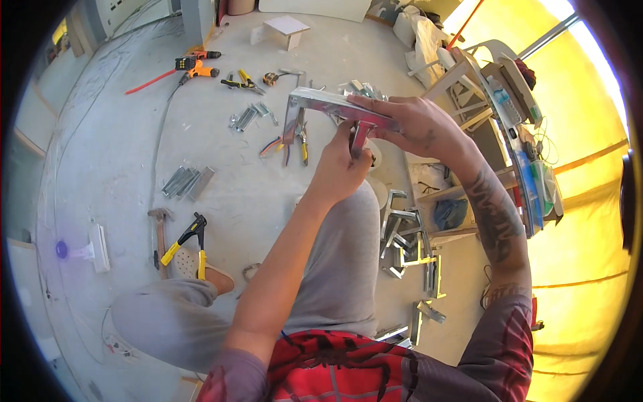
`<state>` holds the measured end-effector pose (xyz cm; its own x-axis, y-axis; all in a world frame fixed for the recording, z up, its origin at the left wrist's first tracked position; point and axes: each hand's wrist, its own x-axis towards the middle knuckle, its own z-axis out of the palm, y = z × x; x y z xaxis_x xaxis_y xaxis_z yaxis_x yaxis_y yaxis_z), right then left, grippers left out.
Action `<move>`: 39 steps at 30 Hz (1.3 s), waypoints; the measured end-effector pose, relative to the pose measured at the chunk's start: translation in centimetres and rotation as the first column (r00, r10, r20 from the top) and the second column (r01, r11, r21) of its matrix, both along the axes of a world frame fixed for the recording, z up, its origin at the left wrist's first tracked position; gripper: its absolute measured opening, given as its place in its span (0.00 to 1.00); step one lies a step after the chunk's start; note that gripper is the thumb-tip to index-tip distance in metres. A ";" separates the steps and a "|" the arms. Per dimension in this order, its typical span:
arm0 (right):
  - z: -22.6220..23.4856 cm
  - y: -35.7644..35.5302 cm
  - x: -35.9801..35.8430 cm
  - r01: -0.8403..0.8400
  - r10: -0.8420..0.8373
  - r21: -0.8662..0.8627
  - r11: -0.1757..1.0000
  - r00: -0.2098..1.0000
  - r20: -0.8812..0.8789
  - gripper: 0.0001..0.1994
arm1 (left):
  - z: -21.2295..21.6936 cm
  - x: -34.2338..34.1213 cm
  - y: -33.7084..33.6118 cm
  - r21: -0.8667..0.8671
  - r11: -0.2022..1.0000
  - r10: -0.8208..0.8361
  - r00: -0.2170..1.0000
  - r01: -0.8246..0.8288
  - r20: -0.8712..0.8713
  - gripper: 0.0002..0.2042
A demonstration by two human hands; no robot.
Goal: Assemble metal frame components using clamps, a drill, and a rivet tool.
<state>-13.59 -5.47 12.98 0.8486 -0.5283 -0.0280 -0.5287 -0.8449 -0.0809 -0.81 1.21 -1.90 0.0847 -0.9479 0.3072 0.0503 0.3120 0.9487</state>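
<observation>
A bent frame of shiny galvanised metal channel (pixel 321 99) is held up in front of me, with one leg hanging down at its left end and a shorter leg near its right part. My left hand (pixel 340 167) is closed round the shorter leg from below. Across the right end of the long top bar lies my right hand (pixel 422 127), its fingers stretched along the metal and closed on it. Below the frame, on the floor, lie yellow-handled snips (pixel 304 146) and pliers with coloured handles (pixel 271 145), partly overlapped by the frame in view.
Loose metal channel pieces (pixel 187 182) lie on the floor at left. Nearby are a hammer (pixel 161 224) and a black-and-yellow long-handled tool (pixel 194 231). An orange drill (pixel 199 70) and a tape measure (pixel 270 78) are farther off. Several bent frames (pixel 402 231) pile up beside a cluttered table (pixel 492 100).
</observation>
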 end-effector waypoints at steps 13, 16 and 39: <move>-1.0 -0.3 -0.4 0.050 -0.050 -0.031 0.998 0.999 -0.006 0.31 | -0.5 -1.0 -0.5 -0.013 1.000 0.020 0.988 -0.023 -0.152 0.10; -0.8 -0.4 -0.2 0.026 -0.026 0.013 1.000 0.999 0.029 0.27 | 0.0 -0.6 -0.5 -0.020 1.000 0.014 0.991 -0.016 -0.132 0.08; -0.5 1.2 -1.5 0.072 -0.073 0.017 0.997 0.996 0.054 0.38 | -1.5 1.8 2.9 0.072 0.974 -0.210 0.976 0.215 -0.064 0.22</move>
<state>-15.06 -4.30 12.45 0.8086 -0.5883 0.0090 -0.5829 -0.8031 -0.1237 1.00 4.11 -3.43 -0.1063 -0.9668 0.2324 0.1609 0.2140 0.9635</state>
